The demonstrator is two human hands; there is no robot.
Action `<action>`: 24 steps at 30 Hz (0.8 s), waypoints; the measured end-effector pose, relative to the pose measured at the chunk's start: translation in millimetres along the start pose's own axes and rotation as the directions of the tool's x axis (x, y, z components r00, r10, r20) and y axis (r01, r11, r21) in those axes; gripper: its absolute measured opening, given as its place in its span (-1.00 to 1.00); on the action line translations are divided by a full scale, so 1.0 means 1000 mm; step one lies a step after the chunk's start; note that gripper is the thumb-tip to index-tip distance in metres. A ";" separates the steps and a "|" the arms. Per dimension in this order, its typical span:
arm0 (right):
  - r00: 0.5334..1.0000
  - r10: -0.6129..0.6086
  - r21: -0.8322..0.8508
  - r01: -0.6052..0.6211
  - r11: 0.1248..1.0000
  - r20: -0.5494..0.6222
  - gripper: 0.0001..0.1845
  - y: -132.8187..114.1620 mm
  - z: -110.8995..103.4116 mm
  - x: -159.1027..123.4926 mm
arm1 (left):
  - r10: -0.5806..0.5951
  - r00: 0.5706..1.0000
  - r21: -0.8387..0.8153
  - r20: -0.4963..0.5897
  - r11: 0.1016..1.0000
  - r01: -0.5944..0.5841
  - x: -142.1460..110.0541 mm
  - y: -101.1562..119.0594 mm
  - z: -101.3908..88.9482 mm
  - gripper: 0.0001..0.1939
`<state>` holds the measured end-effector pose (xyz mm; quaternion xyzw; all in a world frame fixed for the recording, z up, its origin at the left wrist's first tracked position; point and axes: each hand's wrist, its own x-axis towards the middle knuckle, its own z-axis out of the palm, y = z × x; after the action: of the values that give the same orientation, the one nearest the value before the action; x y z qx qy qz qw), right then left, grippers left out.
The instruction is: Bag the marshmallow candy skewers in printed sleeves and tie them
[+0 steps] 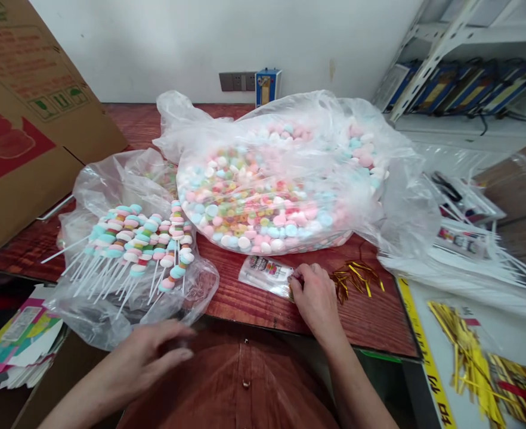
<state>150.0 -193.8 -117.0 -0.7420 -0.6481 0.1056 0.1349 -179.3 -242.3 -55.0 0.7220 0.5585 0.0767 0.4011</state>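
My right hand (315, 293) rests over the right end of a small stack of clear printed plastic bags (263, 274) on the table, its thumb and fingers closed on the edge. Just right of that hand lie loose gold twist ties (356, 277). My left hand (153, 354) hovers in front of the table edge with fingers apart, holding nothing. Beyond it, marshmallow skewers (124, 238) on white sticks lie in a heap on a clear plastic sheet (200, 286). A large tray of marshmallows and gummy rings (254, 208) sits at the centre, partly covered by plastic film (316, 137).
A cardboard box (25, 119) stands at the left. White sticks (504, 256) and a bundle of gold ties (469, 357) lie at the right. A metal shelf (451, 42) holds blue devices. A small blue box (267, 87) stands by the wall sockets (237, 81).
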 end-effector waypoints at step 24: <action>0.867 -0.237 0.236 0.366 0.900 -0.439 -0.77 -0.006 -0.030 -0.025 | 0.154 0.965 -0.970 0.214 -0.083 0.228 0.121 0.093 0.119 -0.65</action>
<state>151.1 -220.0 -87.1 -0.6049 -0.6910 0.0302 0.3947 0.4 -201.2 -113.1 0.1792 0.2829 0.3566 0.8721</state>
